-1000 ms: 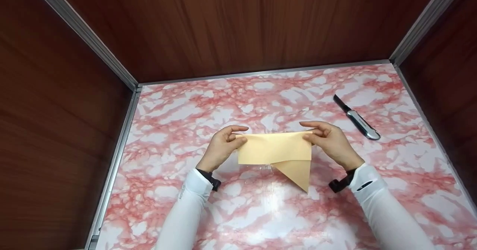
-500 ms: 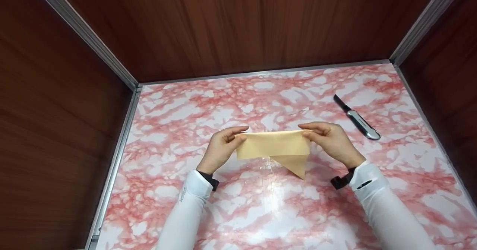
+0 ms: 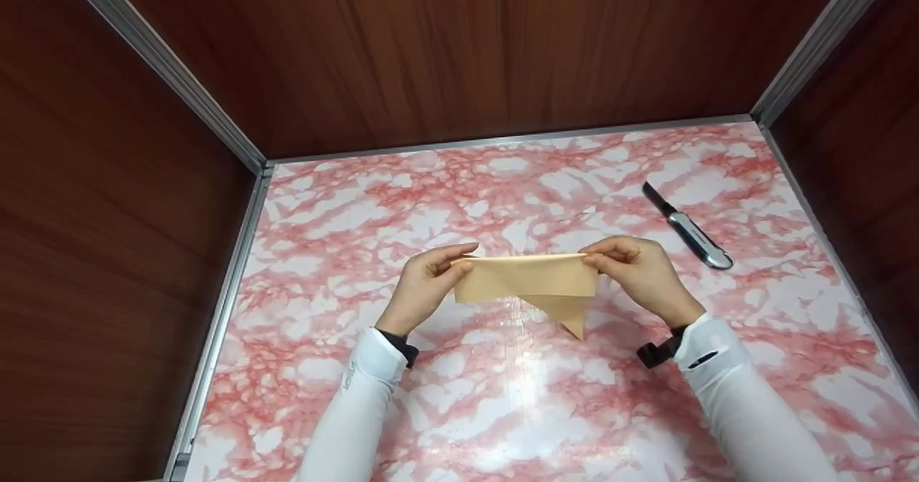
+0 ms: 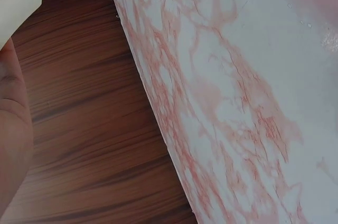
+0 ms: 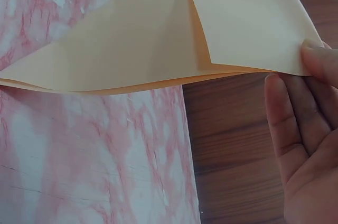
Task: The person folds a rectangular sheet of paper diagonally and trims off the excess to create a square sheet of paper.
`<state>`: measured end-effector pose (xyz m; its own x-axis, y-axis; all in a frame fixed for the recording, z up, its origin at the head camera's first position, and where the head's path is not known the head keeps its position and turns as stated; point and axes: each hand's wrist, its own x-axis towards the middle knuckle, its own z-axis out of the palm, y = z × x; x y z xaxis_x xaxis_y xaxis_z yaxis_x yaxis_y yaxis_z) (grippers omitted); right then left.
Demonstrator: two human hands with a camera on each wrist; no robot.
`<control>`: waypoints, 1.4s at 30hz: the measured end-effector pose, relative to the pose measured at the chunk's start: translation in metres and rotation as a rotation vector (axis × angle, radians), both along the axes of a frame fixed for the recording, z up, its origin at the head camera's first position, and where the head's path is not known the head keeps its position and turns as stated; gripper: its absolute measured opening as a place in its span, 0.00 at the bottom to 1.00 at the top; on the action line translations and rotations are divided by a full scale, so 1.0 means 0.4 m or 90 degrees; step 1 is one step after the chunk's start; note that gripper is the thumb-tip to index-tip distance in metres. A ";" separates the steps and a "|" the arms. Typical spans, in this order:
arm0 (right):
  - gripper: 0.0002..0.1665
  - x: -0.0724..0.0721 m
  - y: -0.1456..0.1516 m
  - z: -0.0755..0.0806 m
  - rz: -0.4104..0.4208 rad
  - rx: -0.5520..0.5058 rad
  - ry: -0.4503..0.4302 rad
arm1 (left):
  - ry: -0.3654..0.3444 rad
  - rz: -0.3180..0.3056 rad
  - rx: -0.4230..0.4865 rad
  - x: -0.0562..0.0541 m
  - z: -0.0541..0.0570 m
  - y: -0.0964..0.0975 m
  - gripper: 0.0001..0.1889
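Observation:
Between my two hands is a folded sheet of pale yellow paper (image 3: 528,277), its folded top edge stretched from side to side. A triangular flap hangs below its right half. My left hand (image 3: 423,288) pinches the left end between thumb and fingers, index finger reaching past the edge. With thumb and fingertips, my right hand (image 3: 639,274) pinches the right top corner. Seen from the right wrist, the paper (image 5: 127,39) shows its layers, with the thumb pressed on the outer one. Only a corner of the paper (image 4: 18,2) and part of the left hand appear in the left wrist view.
A utility knife (image 3: 693,234) with a silver and black handle lies at the back right of the red-and-white marbled table (image 3: 344,209). Dark wood panels (image 3: 502,58) with metal frame strips enclose the table at the back and both sides.
The paper has tilted, so its front face and the hanging flap look shorter than before. The right fingers have drawn closer together at the corner. Both hands stay nearly in place.

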<state>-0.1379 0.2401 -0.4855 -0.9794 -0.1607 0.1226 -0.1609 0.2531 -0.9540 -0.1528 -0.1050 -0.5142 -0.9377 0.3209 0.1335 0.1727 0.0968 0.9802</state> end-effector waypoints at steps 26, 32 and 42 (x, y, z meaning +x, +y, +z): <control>0.09 -0.013 -0.011 -0.080 -0.032 -0.017 0.095 | 0.063 0.015 -0.304 -0.003 0.051 0.008 0.11; 0.09 -0.021 -0.030 -0.075 -0.033 -0.028 0.104 | 0.271 0.027 -0.486 -0.007 0.093 0.054 0.12; 0.07 -0.029 -0.068 -0.073 -0.044 -0.018 0.113 | 0.374 0.040 -0.569 -0.008 0.123 0.147 0.09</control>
<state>-0.1494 0.2131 -0.5148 -0.9506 -0.0883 0.2977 -0.3104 0.2430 -0.9190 -0.1558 -0.0461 -0.4652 -0.8208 0.4799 0.3099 0.5648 0.7632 0.3140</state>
